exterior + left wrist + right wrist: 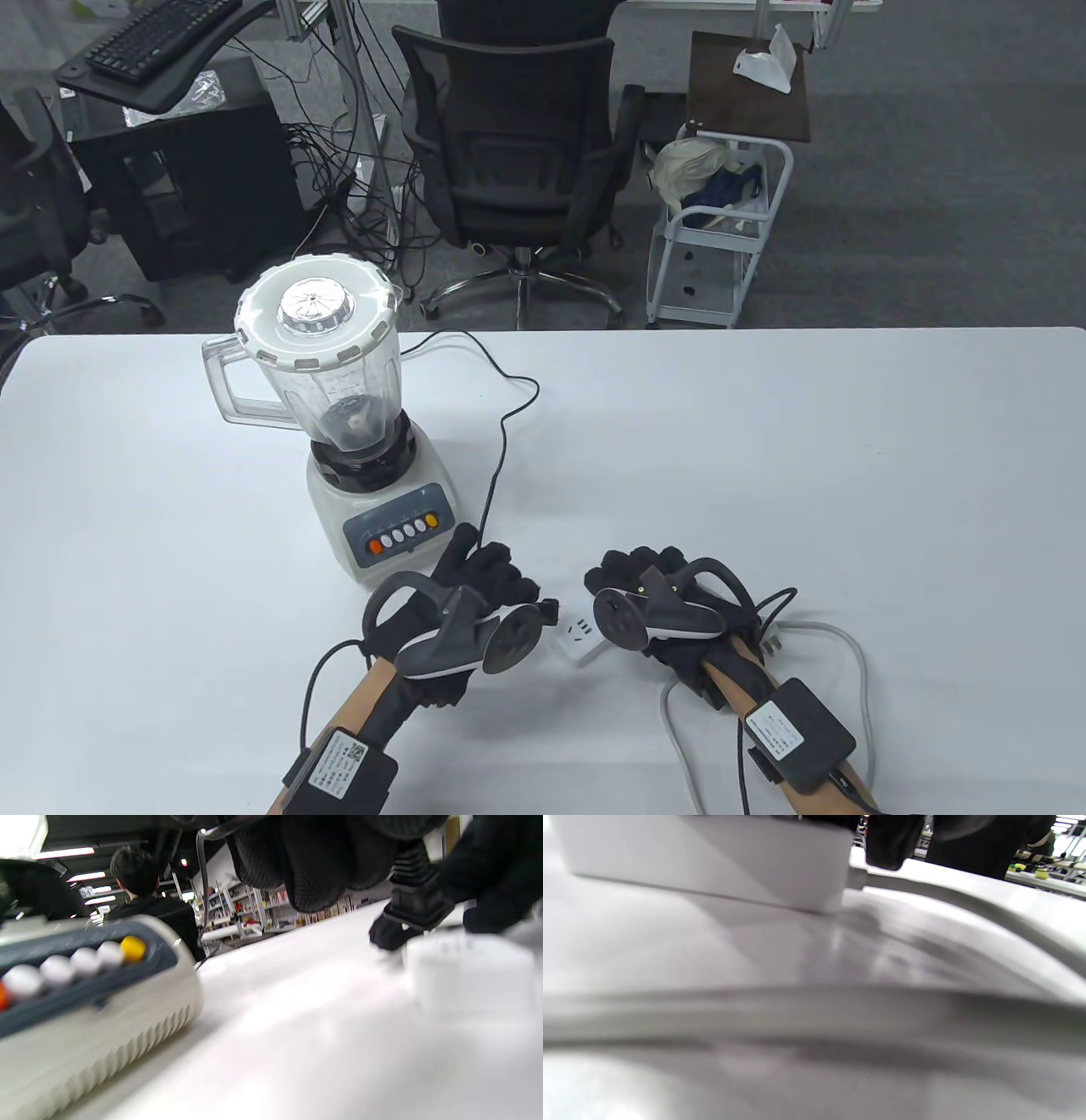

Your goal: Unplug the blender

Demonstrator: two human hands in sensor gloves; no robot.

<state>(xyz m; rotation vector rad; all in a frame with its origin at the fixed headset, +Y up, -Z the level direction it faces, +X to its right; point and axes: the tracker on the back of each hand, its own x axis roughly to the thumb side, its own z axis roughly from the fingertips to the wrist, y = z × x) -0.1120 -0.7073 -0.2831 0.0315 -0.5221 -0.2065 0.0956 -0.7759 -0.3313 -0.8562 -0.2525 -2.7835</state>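
Observation:
The blender (356, 424) stands on the white table (806, 475), a clear jug on a white base with a button row, which also shows in the left wrist view (85, 959). Its black cord (502, 424) runs from behind it to my left hand (488, 586). That hand grips the black plug (409, 906), whose tip (550, 609) is just off the left end of the white power strip (579, 638). The one socket in view is empty. My right hand (645, 594) holds the strip down; the right wrist view shows its white body (712, 857).
The strip's grey-white cable (853, 671) loops to the right of my right arm and back toward the front edge. A black office chair (517, 161) and a white cart (721, 238) stand beyond the table's far edge.

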